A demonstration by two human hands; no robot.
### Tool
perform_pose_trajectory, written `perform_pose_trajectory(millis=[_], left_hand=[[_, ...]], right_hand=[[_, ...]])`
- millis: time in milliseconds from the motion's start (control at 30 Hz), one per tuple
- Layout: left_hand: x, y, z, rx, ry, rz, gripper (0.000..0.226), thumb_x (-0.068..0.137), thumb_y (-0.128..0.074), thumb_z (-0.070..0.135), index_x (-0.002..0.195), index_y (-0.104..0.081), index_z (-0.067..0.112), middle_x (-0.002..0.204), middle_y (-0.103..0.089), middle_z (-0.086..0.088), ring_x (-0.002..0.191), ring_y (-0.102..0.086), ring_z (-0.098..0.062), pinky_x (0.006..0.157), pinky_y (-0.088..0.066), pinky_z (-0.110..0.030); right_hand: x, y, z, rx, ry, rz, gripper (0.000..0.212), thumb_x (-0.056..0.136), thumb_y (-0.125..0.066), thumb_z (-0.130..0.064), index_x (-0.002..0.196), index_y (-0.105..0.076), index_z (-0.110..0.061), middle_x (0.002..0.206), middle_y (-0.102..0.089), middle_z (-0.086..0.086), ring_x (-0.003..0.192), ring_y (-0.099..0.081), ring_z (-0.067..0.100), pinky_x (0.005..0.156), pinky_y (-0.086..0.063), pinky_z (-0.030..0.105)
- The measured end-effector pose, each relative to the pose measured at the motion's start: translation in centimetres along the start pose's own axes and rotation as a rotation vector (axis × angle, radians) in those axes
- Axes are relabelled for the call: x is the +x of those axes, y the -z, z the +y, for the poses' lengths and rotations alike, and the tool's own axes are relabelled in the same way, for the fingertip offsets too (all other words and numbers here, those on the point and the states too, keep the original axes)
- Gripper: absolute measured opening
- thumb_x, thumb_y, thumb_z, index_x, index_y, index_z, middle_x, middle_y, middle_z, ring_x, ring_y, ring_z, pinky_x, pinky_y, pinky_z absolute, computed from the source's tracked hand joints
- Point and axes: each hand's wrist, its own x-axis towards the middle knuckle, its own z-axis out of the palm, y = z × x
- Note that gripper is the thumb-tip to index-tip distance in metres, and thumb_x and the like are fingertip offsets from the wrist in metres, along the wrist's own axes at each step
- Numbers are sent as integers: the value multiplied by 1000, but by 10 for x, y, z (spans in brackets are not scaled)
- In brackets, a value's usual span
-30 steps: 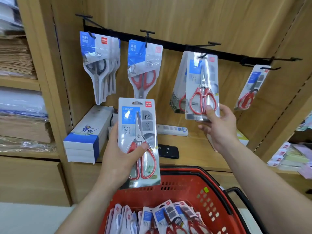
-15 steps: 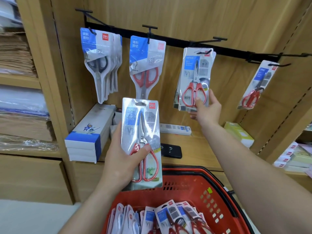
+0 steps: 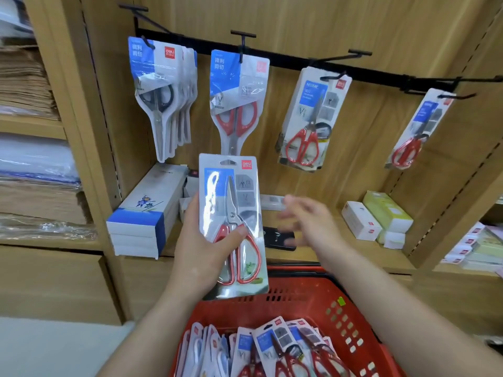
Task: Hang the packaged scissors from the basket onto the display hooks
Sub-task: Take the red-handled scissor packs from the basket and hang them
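The left hand (image 3: 198, 248) grips a scissors pack (image 3: 231, 224); the blurred right hand (image 3: 307, 221), fingers spread, is just beside it; hooks (image 3: 243, 36) above, basket (image 3: 299, 308) below.

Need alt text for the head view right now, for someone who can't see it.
The left hand holds a pack of red-handled scissors upright above a red basket of more packs; the blurred right hand is open beside it. Behind, a black rail carries four hooks of hanging packs.

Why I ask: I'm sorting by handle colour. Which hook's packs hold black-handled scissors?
The stack of blue-and-white blister packs on the leftmost black hook: its scissors have black handles; the other three hooks' packs hold red-handled ones.
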Motion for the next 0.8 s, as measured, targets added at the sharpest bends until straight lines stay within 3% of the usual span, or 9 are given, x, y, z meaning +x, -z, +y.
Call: perform_pose_trajectory(millis=[67, 133, 200, 267, 367, 467, 633, 800], left_hand=[[-2, -3, 0, 2, -19, 22, 69, 82, -86, 12, 126, -51, 51, 122, -70, 19, 108, -69, 2, 86, -59, -20], [-4, -7, -1, 12, -31, 29, 67, 81, -86, 9, 126, -53, 46, 118, -71, 22, 109, -68, 4, 89, -57, -18], [-6, -9, 0, 13, -33, 25, 66, 81, -85, 6, 123, -53, 45, 113, -69, 31, 106, -66, 10, 86, -54, -11], [-7, -8, 0, 14, -29, 26, 63, 82, -85, 10, 121, -52, 46, 111, -67, 36, 105, -65, 11, 82, -54, -10], [-6, -3, 1, -20, -3, 32, 58, 83, -84, 19, 124, -54, 46, 115, -70, 28, 107, -68, 6, 88, -58, -22], [-4, 1, 2, -39, -9, 1, 63, 86, -78, 23, 141, -51, 36, 129, -70, 16, 119, -66, -3, 103, -55, -42], [-1, 7, 2, -20, -15, -20, 68, 92, -75, 16, 149, -45, 35, 131, -69, 16, 120, -67, -5, 101, -58, -43], [2, 11, -1, 32, -23, -15, 77, 92, -77, 11, 154, -40, 37, 136, -66, 17, 124, -63, -2, 107, -54, -45]], right_hand=[[-33, -15, 15, -48, 48, -198, 22, 95, -71, -37, 113, -68, -27, 107, -73, 5, 83, -72, 9, 73, -61, 33], [-50, -26, 26, -133, 118, -248, 37, 84, -84, -31, 116, -65, -32, 103, -75, -3, 90, -72, 2, 81, -59, 24], [-57, -33, 31, -156, 133, -209, 47, 77, -90, -26, 115, -64, -36, 100, -77, -10, 91, -73, 4, 87, -61, 33], [-57, -34, 30, -112, 136, -197, 43, 78, -89, -19, 111, -68, -35, 97, -79, -9, 88, -76, 12, 87, -62, 44], [-58, -33, 29, -81, 169, -163, 31, 86, -82, -19, 109, -69, -34, 93, -80, -8, 85, -77, 14, 85, -62, 47], [-59, -34, 33, -25, 157, -131, 28, 90, -78, -25, 112, -61, -31, 95, -78, -9, 85, -77, 16, 80, -63, 50], [-53, -37, 37, 131, 118, -52, 30, 87, -77, -46, 109, -60, -35, 102, -78, 2, 95, -76, 23, 83, -61, 56], [-48, -34, 35, 223, 106, -66, 29, 94, -73, -24, 119, -58, -17, 102, -79, 4, 95, -77, 20, 92, -60, 45]])
